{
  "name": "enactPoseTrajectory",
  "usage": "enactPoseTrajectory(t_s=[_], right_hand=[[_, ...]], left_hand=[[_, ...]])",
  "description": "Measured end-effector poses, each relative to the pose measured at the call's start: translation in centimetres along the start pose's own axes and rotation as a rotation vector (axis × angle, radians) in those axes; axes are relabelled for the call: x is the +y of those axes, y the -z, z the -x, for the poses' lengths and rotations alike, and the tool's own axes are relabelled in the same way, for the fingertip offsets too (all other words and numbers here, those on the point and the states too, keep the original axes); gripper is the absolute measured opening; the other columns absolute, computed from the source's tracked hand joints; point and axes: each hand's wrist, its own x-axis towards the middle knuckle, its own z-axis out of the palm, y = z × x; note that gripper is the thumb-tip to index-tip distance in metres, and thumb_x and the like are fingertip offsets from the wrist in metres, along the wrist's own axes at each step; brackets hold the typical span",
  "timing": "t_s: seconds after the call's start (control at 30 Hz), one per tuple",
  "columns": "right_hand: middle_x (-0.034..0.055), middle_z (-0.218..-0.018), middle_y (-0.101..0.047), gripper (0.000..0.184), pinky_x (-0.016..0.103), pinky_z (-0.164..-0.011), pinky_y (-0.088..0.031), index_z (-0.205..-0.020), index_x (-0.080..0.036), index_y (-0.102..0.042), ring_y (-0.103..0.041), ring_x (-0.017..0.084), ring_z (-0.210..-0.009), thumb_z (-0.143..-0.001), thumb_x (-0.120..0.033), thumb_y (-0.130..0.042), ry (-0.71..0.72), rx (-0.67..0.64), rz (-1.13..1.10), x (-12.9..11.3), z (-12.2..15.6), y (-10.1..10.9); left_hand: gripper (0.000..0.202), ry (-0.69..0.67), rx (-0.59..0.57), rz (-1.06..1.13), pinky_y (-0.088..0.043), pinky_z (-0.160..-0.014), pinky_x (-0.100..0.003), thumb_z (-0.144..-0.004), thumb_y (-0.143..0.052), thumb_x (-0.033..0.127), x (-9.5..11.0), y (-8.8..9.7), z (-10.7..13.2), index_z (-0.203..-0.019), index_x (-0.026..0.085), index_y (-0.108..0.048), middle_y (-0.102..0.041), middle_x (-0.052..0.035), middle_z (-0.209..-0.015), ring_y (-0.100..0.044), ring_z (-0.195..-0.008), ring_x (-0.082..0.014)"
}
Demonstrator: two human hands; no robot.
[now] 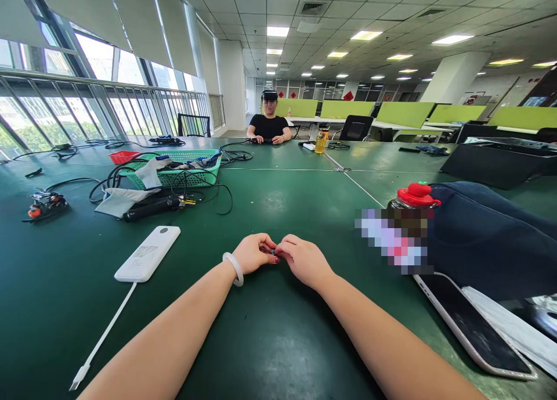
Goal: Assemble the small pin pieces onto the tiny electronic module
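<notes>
Both my hands meet over the middle of the green table (270, 330). My left hand (253, 253), with a pale bangle (235, 269) at the wrist, is closed in a pinch. Between its fingertips and those of my right hand shows a small dark object (274, 251), too small to name. My right hand (302, 259) is closed too, its thumb and fingertips pressed together against that object. Left of my hands lies a white power bank (148, 253) with a white cable (108, 333) running toward the near left edge.
A green basket (200, 176) with gloves and cables stands at far left, a black cylinder (150, 207) before it. At right are a red-lidded jar (415, 198), a dark blue bag (487, 243) and a phone (474, 324). A person (268, 124) sits across the table.
</notes>
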Motion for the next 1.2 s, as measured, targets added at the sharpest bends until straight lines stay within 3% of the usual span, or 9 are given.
enactPoseTrajectory(t_s=[0.23, 0.77, 1.2], right_hand=[[0.001, -0.092, -0.057, 0.024, 0.021, -0.069, -0.04, -0.09, -0.022, -0.061, -0.054, 0.009, -0.075, -0.087, -0.017, -0.038, 0.04, -0.028, -0.021, 0.4, 0.2, 0.4], [0.0021, -0.087, -0.056, 0.016, 0.021, -0.064, -0.038, -0.085, -0.019, -0.059, -0.054, 0.01, -0.072, -0.083, -0.014, -0.043, 0.131, -0.099, 0.166, 0.1, 0.1, 1.0], [0.0028, -0.084, -0.055, 0.018, 0.023, -0.063, -0.037, -0.087, -0.019, -0.057, -0.053, 0.011, -0.072, -0.083, -0.012, -0.041, 0.17, -0.126, 0.195, 0.1, 0.1, 1.1]], left_hand=[[0.025, 0.028, -0.039, 0.074, -0.047, -0.064, -0.025, -0.053, -0.072, 0.01, 0.3, -0.1, 0.1, -0.068, 0.013, -0.053, -0.064, -0.0008, -0.066, -0.061, -0.063, -0.011], [0.025, 0.02, -0.103, 0.079, -0.047, -0.064, -0.027, -0.051, -0.073, 0.013, 0.2, -0.1, 0.2, -0.066, 0.013, -0.053, -0.064, -0.0012, -0.067, -0.06, -0.063, -0.0119], [0.025, 0.028, -0.107, 0.121, -0.048, -0.066, -0.028, -0.051, -0.073, 0.012, -0.1, 0.0, 0.1, -0.067, 0.013, -0.054, -0.065, -0.0012, -0.067, -0.061, -0.063, -0.0117]])
